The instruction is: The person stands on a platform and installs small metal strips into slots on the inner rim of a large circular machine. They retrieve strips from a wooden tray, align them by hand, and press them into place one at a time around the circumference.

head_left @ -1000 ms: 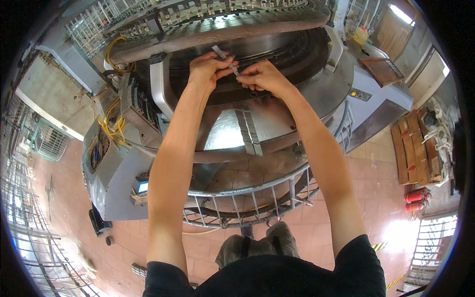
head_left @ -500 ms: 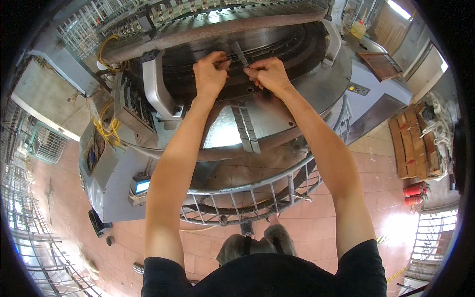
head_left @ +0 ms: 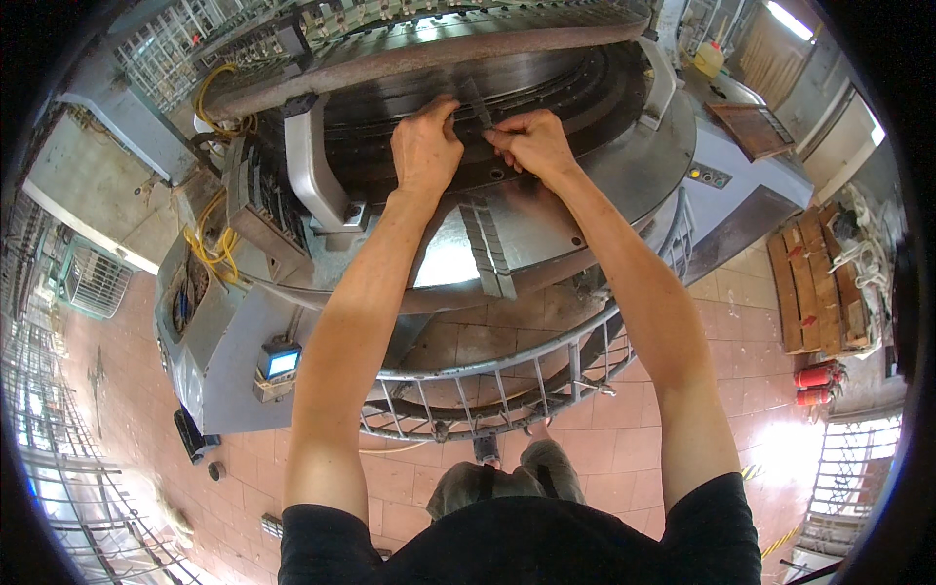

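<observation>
Both arms reach over the round metal bed (head_left: 624, 175) of a large circular knitting machine. My right hand (head_left: 534, 144) pinches the near end of a thin grey metal strip (head_left: 479, 101), which stretches away toward the dark inner ring. Just left of the strip, my left hand (head_left: 427, 148) is curled over the ring (head_left: 366, 146), its back toward me. Whatever its fingertips hold is hidden. On the shiny plate nearer to me lie two narrow, notched dark strips (head_left: 487, 249), side by side.
A silver bracket (head_left: 312, 166) rises left of my left arm, and a rusty-edged upper ring (head_left: 439, 60) overhangs the work. A curved railing (head_left: 507, 375) runs below the bed. Yellow cables (head_left: 213, 249) hang at left; a button panel (head_left: 708, 175) is at right.
My left hand has shifted slightly right and turned, so its fingers are more hidden. The right hand keeps its pinch on the strip in nearly the same place.
</observation>
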`<state>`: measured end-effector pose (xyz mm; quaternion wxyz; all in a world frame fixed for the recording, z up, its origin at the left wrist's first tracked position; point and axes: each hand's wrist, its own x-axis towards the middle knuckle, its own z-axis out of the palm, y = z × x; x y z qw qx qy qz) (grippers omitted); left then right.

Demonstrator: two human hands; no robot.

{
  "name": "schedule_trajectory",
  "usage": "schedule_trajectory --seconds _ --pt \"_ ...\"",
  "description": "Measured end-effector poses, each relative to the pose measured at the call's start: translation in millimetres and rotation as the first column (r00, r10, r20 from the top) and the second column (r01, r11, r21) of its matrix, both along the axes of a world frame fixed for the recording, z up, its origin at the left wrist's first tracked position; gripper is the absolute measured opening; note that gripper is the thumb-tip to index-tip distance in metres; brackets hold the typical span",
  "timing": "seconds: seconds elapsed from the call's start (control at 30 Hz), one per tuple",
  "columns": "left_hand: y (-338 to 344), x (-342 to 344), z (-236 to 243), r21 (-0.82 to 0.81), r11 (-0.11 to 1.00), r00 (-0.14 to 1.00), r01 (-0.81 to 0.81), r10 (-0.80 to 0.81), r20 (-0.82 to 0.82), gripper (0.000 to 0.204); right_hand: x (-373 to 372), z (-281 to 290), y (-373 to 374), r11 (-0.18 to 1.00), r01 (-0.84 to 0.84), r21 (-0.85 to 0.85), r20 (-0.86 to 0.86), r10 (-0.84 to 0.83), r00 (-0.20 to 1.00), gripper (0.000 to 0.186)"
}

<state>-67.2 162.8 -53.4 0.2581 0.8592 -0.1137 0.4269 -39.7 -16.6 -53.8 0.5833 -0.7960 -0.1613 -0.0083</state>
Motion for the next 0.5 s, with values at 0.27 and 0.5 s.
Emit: schedule_trajectory --seconds 0.27,0.5 --pt "-1.3 1.9 -1.9 0.024 1.0 1.0 0.019 -0.02 0.013 0.023 -0.7 -0.2 0.1 1.0 0.009 -0.013 0.013 -0.009 1.0 0.023" --pt "-0.9 2.5 -2.6 0.059 0.997 0.999 0.048 -0.049 0.015 0.023 -0.1 0.3 0.1 1.0 0.002 -0.01 0.012 -0.002 1.0 0.023"
